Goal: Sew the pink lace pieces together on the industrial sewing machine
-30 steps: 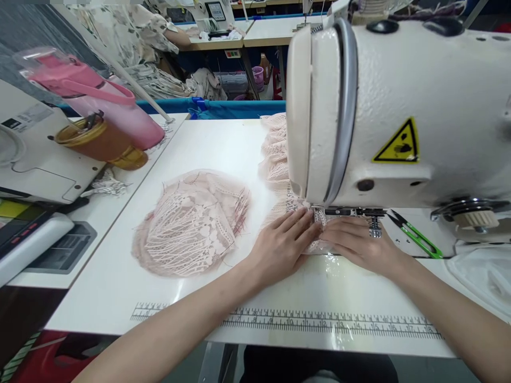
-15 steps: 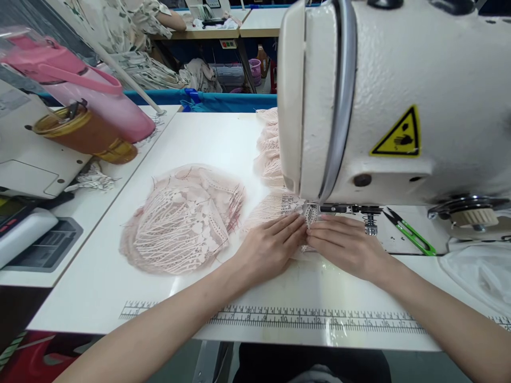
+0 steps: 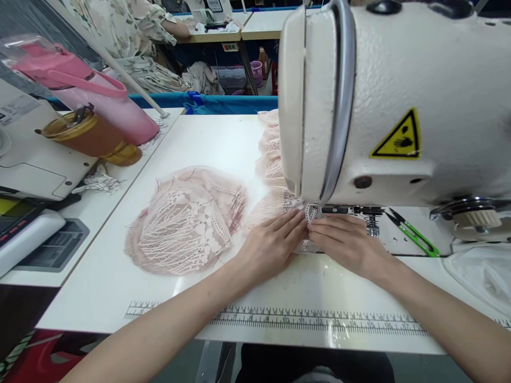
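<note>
A person sits at a white sewing machine (image 3: 399,101), seen from their own head height. Both hands lie flat, fingers stretched and palms down, on a small piece of pale pink lace (image 3: 275,205) just in front of the machine's needle end. The left hand (image 3: 273,244) presses the lace from the left; the right hand (image 3: 347,244) presses it from the right, and the fingertips of the two nearly meet under the machine's head. Neither hand is closed around anything. More lace (image 3: 269,146) trails away behind the machine's head.

Left of the machine, a rounded stack of lace pieces (image 3: 186,221) rests on the white table (image 3: 215,143), well apart from the hands. Right of the needle, under the machine's arm, lie green thread snips (image 3: 413,238). A printed ruler (image 3: 319,319) runs along the table edge nearest the sitter. Far to the machine's left, a pink bottle (image 3: 91,93) and a brown jar (image 3: 90,135) lie on their sides. Beyond the table, another person in a floral top (image 3: 128,24) sits at a further bench.
</note>
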A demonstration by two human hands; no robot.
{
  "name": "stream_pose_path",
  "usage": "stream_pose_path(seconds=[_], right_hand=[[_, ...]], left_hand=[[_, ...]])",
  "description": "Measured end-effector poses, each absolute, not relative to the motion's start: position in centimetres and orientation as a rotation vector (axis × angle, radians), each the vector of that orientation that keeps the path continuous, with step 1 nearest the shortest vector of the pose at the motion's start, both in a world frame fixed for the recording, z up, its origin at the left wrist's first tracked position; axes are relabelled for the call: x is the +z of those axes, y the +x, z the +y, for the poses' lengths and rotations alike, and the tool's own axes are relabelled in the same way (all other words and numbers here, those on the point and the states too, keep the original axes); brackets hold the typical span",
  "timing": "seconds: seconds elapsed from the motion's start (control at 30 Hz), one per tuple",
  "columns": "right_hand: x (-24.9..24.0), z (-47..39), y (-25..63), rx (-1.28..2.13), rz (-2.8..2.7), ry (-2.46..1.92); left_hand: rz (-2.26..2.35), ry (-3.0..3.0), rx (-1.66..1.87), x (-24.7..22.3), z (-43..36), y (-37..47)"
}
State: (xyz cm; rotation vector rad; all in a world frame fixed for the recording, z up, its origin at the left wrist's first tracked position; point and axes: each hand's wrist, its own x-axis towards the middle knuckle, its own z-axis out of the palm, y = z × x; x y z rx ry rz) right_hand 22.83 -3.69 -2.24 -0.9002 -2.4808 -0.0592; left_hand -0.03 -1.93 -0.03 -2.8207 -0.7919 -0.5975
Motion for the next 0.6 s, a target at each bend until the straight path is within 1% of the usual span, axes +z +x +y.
stream_pose_path(seconds=[0.27,0.6], right_hand=[[-1.62,-3.54,22.59,-0.089,-2.411,-0.936],[-1.34,-3.24,23.08,-0.086,-2.451,-0.976]], left_hand=[[-0.853,-2.798,-0.568,0.41,-2.2,0.19],[-0.898,-2.83,-0.578,0.22,-2.32,0.35]])
